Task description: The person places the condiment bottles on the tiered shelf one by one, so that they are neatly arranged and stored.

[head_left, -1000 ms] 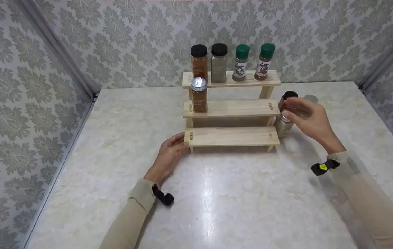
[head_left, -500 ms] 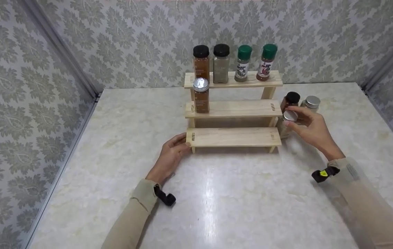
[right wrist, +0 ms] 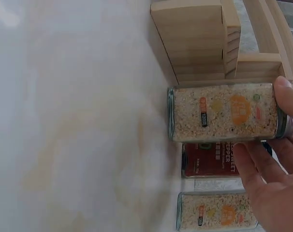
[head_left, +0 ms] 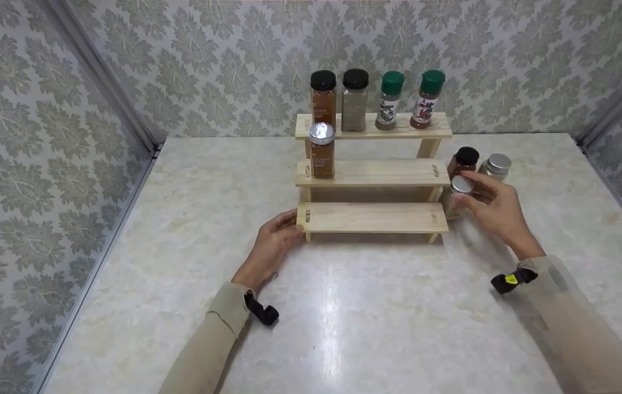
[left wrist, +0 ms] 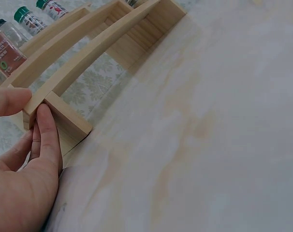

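Note:
A three-tier wooden rack stands on the table. My left hand holds the left end of its lowest shelf; in the left wrist view the thumb lies on the shelf's top and the fingers lie under it. At the rack's right side, my right hand pinches a silver-lidded spice jar near its lid, thumb on one side and fingers on the other. Pale grains fill this jar. Behind it stand a black-capped jar with red contents and another silver-lidded jar, partly hidden by the hand.
On the top shelf stand an orange-brown jar, a grey-green jar and two green-capped bottles. A silver-lidded brown jar sits at the left of the middle shelf. Patterned walls border the marbled table.
My right hand has come down around the pale jar's lid and now pinches it. The left hand keeps its hold on the rack. The head view has shifted slightly.

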{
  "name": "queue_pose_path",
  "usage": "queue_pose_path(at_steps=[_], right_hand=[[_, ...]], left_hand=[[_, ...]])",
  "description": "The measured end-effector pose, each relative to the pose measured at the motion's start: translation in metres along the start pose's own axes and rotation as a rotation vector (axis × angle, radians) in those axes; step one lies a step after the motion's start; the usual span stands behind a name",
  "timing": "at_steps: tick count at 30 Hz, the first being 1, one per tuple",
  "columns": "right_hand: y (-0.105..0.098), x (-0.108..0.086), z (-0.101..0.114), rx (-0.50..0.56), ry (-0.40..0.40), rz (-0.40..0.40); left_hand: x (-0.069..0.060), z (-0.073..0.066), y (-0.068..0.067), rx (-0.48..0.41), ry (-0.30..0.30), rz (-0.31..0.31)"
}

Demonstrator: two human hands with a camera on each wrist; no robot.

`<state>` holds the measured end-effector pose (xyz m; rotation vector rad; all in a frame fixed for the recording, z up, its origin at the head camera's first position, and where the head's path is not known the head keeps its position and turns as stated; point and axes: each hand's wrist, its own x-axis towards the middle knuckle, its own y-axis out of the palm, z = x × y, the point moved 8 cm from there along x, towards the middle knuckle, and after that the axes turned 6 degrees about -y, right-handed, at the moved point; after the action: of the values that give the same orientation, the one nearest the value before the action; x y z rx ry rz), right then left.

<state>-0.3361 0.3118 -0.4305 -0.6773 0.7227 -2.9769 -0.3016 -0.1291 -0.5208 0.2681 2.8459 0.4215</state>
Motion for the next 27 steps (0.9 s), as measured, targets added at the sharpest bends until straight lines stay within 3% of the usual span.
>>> queue_pose_path(at_steps=[8, 19, 27], right_hand=[[-0.004, -0.001, -0.002, -0.018, 0.013, -0.051], [-0.021, 0.000, 0.012, -0.051, -0.021, -0.105], [-0.036, 0.008, 0.039, -0.051, -0.120, -0.216]], left_hand=[[0.002, 0.001, -0.001, 0.018, -0.009, -0.020], [0.000, 0.001, -0.002, 0.030, -0.011, -0.031], [0.001, 0.001, -0.001, 0.007, -0.005, -0.018]])
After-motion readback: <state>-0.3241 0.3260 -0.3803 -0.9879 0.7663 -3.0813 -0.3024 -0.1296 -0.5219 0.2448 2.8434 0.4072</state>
